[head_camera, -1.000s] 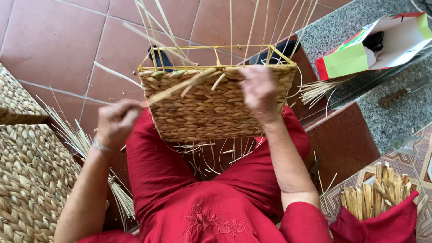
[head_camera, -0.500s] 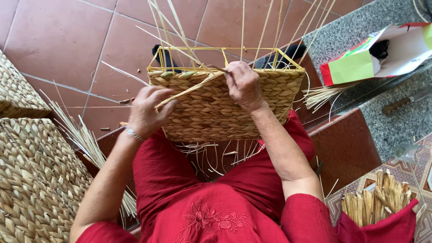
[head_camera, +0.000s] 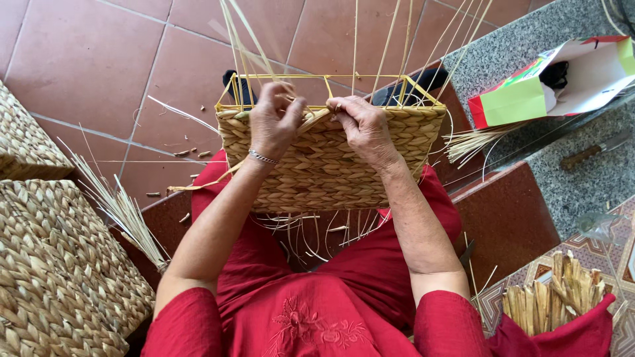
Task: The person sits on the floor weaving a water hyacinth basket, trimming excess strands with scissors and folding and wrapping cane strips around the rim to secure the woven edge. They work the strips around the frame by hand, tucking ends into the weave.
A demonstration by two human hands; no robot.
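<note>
Woven basket [head_camera: 324, 168] on lap, L hand [head_camera: 274, 122] & R hand [head_camera: 360, 125] fingers pinched on straw strand [head_camera: 316, 118] at top rim.

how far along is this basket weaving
Done: the woven basket wall facing the camera looks filled nearly to the yellow frame. In hand: the left hand and right hand work a flat strand into the top row. Left: loose upright stalks above the rim and stray ends below look unfinished.

a home weaving spot: red tiled floor [head_camera: 86, 59], stacked woven baskets [head_camera: 59, 264], loose straw bundles [head_camera: 122, 211].
</note>
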